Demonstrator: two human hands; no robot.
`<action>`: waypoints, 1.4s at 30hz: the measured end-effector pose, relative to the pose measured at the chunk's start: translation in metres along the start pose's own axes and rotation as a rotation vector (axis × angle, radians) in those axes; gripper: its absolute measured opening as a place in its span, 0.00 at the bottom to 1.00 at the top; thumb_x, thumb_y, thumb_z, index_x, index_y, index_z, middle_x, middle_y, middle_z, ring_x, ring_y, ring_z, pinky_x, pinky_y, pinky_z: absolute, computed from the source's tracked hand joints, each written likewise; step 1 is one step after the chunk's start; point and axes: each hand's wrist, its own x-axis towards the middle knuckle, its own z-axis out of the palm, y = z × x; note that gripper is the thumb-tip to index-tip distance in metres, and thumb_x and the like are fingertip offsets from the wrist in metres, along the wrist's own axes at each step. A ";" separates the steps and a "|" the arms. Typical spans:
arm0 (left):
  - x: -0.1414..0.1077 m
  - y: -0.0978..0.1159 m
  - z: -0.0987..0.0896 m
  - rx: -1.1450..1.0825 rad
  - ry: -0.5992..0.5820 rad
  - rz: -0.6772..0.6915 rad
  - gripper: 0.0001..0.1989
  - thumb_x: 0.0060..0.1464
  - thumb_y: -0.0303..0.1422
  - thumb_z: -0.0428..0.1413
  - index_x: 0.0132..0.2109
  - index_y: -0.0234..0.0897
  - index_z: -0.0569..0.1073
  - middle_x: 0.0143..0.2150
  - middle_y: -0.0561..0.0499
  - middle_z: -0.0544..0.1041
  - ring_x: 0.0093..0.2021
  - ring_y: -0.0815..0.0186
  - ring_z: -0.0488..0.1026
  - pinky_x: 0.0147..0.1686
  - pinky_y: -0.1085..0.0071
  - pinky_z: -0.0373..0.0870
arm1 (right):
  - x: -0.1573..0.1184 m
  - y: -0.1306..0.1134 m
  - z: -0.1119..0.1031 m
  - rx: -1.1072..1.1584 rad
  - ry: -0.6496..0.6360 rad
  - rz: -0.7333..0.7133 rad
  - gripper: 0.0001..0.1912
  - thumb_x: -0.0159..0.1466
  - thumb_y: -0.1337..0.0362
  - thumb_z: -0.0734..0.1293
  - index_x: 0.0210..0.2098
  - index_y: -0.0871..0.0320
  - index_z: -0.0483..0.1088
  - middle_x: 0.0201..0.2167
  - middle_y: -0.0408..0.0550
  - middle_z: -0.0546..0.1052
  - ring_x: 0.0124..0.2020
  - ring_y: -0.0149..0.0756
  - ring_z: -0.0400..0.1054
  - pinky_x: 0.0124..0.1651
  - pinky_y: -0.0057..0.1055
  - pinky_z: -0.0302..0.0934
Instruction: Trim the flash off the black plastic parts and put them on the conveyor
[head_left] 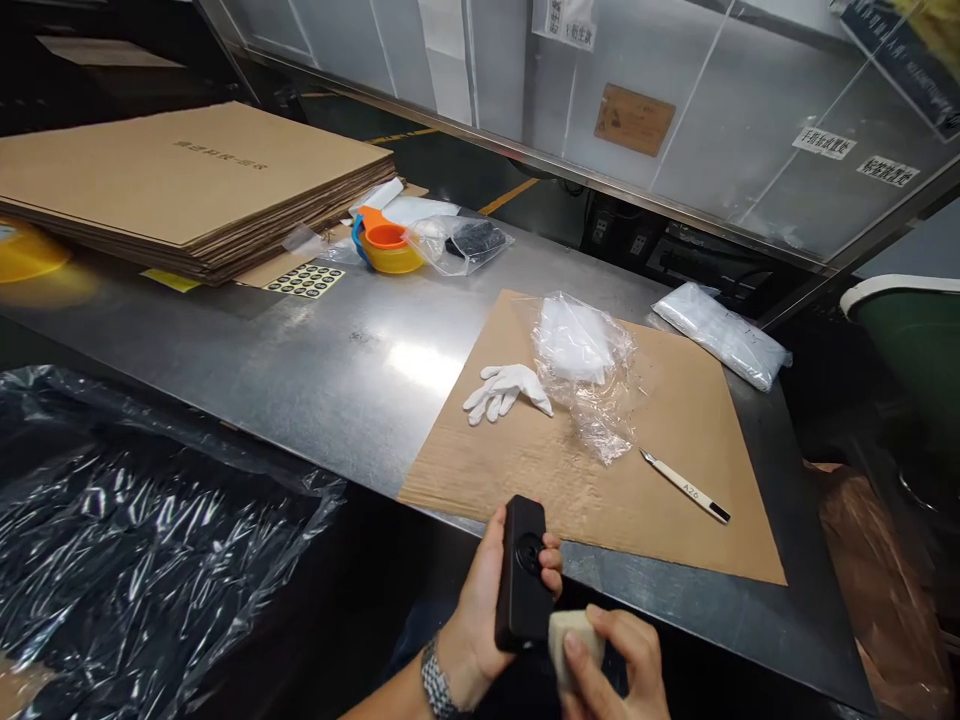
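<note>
My left hand [480, 595] is wrapped round a black oblong device [523, 585] with a round dark feature on its face. Just to the right, my right hand [626, 665] pinches a cream-coloured block [574, 645], which looks like an eraser or sponge. The block is close to the device's lower end; whether they touch I cannot tell. Beyond the hands lies a cardboard sheet [480, 470]. On it are a white glove [506, 392], a crumpled clear plastic bag [577, 350] with something white inside, and a pen-shaped craft knife [686, 487] marked A26.
A stack of flat cardboard [195, 180] stands on the metal table [337, 380] at the left. Near it are coloured tape rings [390, 250], a bagged black item [476, 240] and a sticker sheet [305, 280]. A plastic packet [720, 330] lies at right; black plastic sheeting [150, 540] fills the lower left.
</note>
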 end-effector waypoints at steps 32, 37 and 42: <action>-0.013 0.013 0.006 0.110 0.049 0.392 0.26 0.58 0.48 0.44 0.33 0.28 0.74 0.27 0.48 0.75 0.25 0.66 0.73 0.28 0.68 0.74 | 0.047 0.071 -0.035 -0.217 -0.162 0.457 0.21 0.67 0.56 0.56 0.57 0.57 0.59 0.42 0.53 0.75 0.39 0.41 0.72 0.35 0.31 0.67; -0.012 0.013 0.001 0.146 -0.033 0.464 0.28 0.58 0.49 0.42 0.34 0.29 0.75 0.27 0.47 0.75 0.25 0.66 0.72 0.27 0.71 0.71 | 0.043 0.008 -0.027 0.234 -0.371 0.263 0.17 0.67 0.64 0.55 0.55 0.57 0.62 0.35 0.49 0.76 0.33 0.35 0.73 0.34 0.26 0.67; -0.011 0.012 -0.001 0.182 -0.001 0.527 0.27 0.58 0.49 0.42 0.34 0.31 0.74 0.30 0.48 0.74 0.24 0.68 0.70 0.26 0.71 0.70 | 0.040 -0.025 -0.016 0.444 -0.524 0.526 0.16 0.70 0.58 0.49 0.48 0.55 0.62 0.17 0.37 0.71 0.15 0.28 0.65 0.21 0.22 0.59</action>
